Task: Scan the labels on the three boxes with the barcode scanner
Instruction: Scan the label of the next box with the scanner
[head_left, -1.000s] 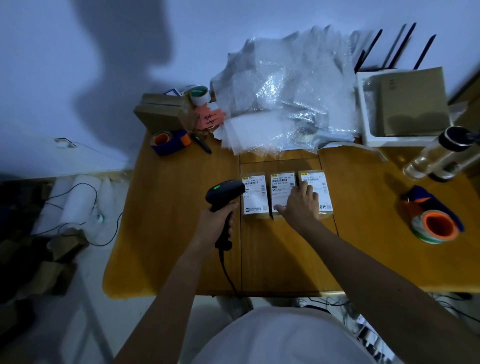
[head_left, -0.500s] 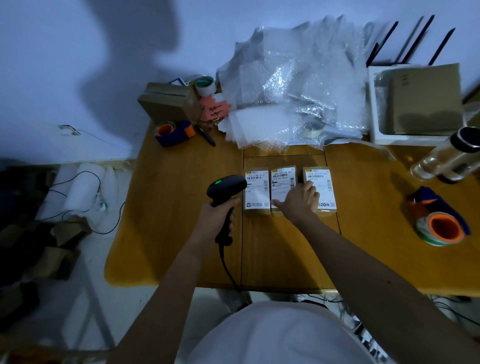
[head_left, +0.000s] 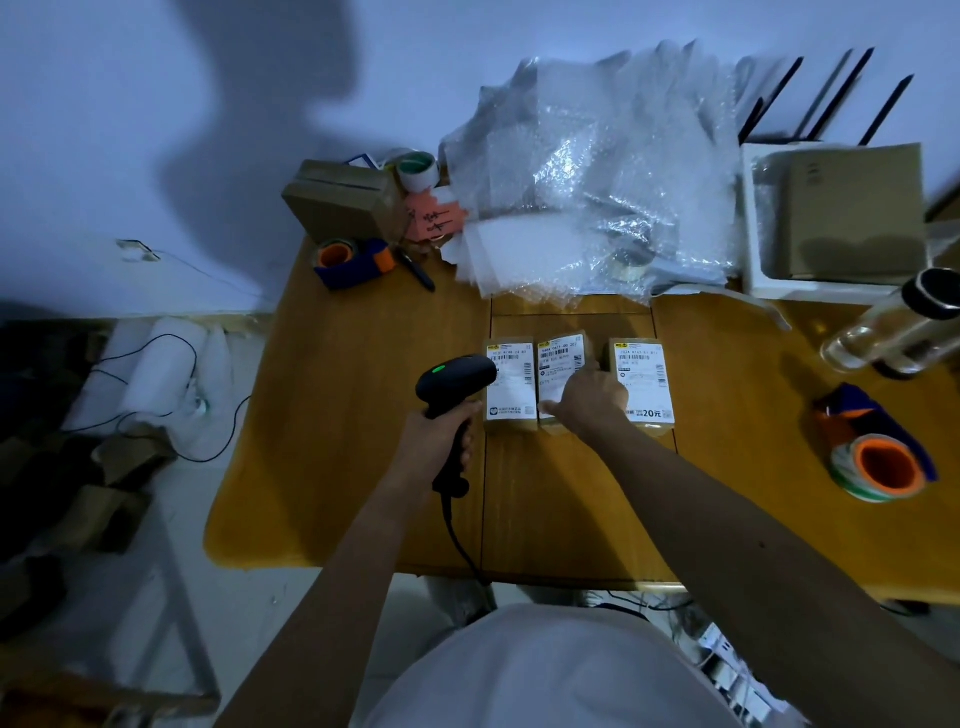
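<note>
Three small brown boxes with white labels lie in a row on the wooden table (head_left: 363, 426): the left box (head_left: 510, 385), the middle box (head_left: 560, 364) and the right box (head_left: 643, 383). My left hand (head_left: 439, 441) grips the handle of a black barcode scanner (head_left: 453, 384), whose green light is lit; its head sits just left of the left box. My right hand (head_left: 589, 400) rests on the near part of the middle box, fingers at its right edge, and that box looks slightly tilted.
Bubble wrap (head_left: 592, 171) is piled at the back. A cardboard box (head_left: 340, 202) and a tape dispenser (head_left: 350, 262) sit back left. A white tray (head_left: 750, 228) stands back right. A clear bottle (head_left: 893, 327) and an orange tape roll (head_left: 883, 467) lie right.
My right hand has shifted onto the middle box, which has turned a little and opened a gap to the right box. The scanner hand has stayed beside the left box.
</note>
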